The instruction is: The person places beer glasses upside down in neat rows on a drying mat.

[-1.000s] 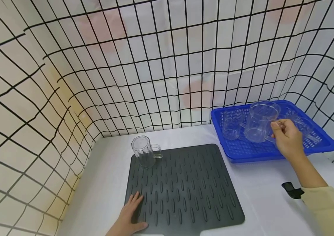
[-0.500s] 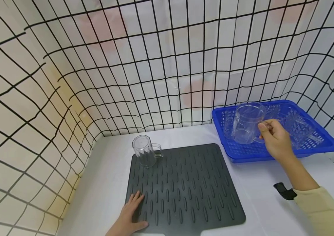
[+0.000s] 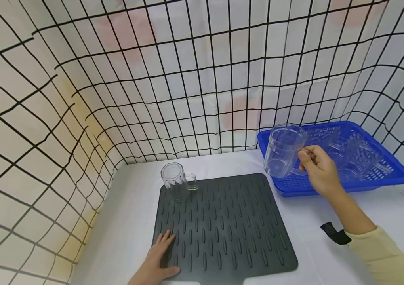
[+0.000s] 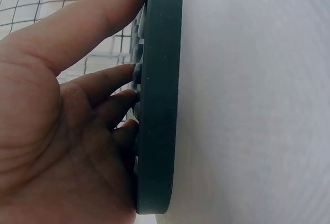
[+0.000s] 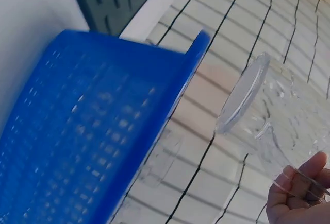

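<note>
My right hand (image 3: 321, 170) grips the handle of a clear glass mug (image 3: 283, 152), raised over the left side of a blue plastic basket (image 3: 394, 168) with its mouth up. In the right wrist view the same mug (image 5: 273, 110) is clear of the basket wall (image 5: 98, 116), with thumb and fingers pinched round its handle. My left hand (image 3: 157, 259) rests with fingers spread on the near left edge of a dark ribbed mat (image 3: 223, 225). Another glass mug (image 3: 176, 182) stands upside down on the mat's far left corner, handle to the right.
Several more clear glasses (image 3: 360, 154) lie in the basket. A black wire grid (image 3: 202, 79) backed by pale sheeting rises behind and at both sides. The white tabletop (image 3: 127, 206) runs round the mat. A black strap (image 3: 335, 233) sticks out at the right sleeve.
My right hand has carried the glass mug leftward across the basket to its left side, tilting it slightly. My left hand and the mug on the mat have stayed put.
</note>
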Demonstrator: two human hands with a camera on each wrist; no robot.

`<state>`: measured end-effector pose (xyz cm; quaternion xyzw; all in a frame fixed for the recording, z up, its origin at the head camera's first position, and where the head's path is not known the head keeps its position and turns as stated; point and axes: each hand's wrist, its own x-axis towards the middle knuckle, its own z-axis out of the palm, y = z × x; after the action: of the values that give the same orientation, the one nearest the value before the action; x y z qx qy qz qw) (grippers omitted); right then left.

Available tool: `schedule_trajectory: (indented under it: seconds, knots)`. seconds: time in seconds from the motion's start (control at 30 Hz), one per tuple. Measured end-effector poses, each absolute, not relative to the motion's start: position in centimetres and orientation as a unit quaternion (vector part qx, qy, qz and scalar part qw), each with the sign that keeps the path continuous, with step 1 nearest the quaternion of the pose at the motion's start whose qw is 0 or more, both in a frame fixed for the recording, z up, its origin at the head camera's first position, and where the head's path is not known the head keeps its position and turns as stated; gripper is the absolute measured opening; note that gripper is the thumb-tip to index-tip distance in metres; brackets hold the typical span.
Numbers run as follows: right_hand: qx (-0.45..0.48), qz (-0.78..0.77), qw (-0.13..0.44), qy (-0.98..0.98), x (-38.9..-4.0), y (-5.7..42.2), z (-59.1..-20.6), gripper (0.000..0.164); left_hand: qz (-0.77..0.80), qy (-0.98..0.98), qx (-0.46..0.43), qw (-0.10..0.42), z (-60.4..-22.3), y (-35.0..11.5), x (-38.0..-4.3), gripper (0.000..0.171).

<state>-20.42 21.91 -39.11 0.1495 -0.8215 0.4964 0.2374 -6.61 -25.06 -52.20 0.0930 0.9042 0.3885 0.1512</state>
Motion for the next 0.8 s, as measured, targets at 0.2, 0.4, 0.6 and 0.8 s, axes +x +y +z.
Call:
schedule_trajectory:
  seconds: [0.2,0.4,0.6,0.8]
  knots:
    - [0.172,0.511,0.222,-0.812,-19.4,19.9,-38.5,0.016,0.389,0.904,0.086,0.157,-52.1,-25.0,-6.6,0.094]
    - [0.205,0.531,0.217,-0.793,-18.7,18.3,-38.1,0.011,0.393,0.902,0.086,0.159,-52.1,-25.0,-6.6,0.093]
    - [0.227,0.542,0.197,-0.785,-18.4,17.1,-38.3,0.009,0.391,0.903,0.084,0.159,-52.2,-25.0,-6.7,0.093]
    - [0.252,0.553,0.176,-0.775,-17.9,15.9,-38.4,0.009,0.389,0.904,0.083,0.158,-52.2,-25.0,-6.7,0.093]
